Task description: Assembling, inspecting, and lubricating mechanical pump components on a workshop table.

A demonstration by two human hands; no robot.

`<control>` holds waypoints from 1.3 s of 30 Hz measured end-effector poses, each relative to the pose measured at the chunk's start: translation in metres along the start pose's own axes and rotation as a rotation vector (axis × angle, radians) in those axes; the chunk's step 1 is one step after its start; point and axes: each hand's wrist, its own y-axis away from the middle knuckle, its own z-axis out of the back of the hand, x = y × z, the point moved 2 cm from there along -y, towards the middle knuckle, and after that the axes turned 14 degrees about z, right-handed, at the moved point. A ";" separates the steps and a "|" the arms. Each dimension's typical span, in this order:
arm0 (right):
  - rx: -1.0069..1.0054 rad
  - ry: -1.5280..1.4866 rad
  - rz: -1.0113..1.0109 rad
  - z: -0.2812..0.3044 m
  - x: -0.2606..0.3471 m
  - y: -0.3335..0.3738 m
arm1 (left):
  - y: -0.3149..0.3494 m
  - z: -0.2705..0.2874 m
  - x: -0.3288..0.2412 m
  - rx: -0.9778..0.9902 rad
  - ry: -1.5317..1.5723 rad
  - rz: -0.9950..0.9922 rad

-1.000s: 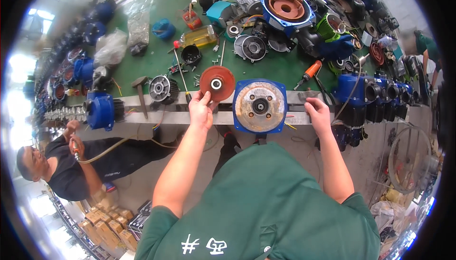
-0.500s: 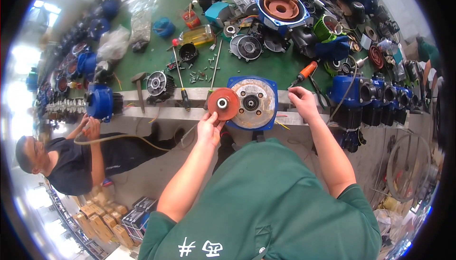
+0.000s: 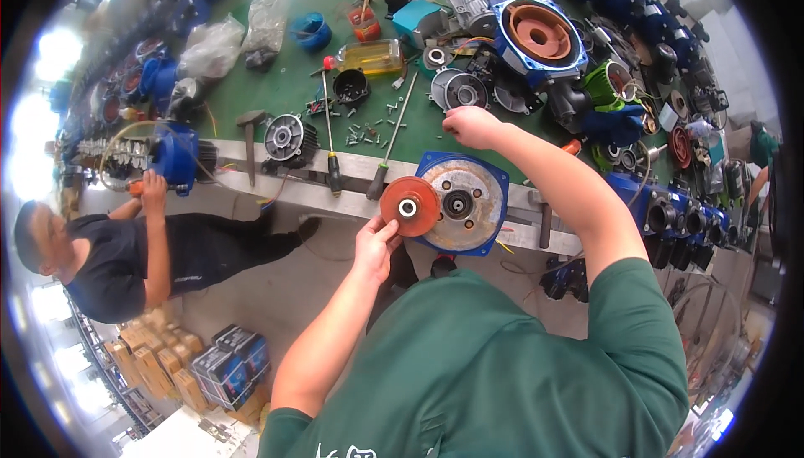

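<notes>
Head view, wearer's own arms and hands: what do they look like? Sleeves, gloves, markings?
Left sleeve and right sleeve are short, plain dark green, matching the shirt. No print shows on either sleeve. Forearms are uncovered. Left hand and right hand are ungloved, with no watch or cable visible at the wrists.

The disc (image 3: 424, 210) is before the housing (image 3: 474, 207), overlapping its left. Farther left, screws (image 3: 368, 134) lie between two screwdrivers (image 3: 334, 175), the bottle (image 3: 368, 58) beyond.
</notes>
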 end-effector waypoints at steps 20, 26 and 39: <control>0.363 0.242 -0.019 -0.049 -0.026 -0.056 | -0.010 0.002 -0.013 0.088 -0.265 0.013; -0.155 -0.100 -0.242 -0.007 -0.004 -0.005 | -0.007 0.008 -0.016 0.044 -0.352 0.041; -1.404 -1.110 -0.898 -0.026 0.098 0.253 | -0.009 -0.008 -0.023 0.114 -0.403 0.020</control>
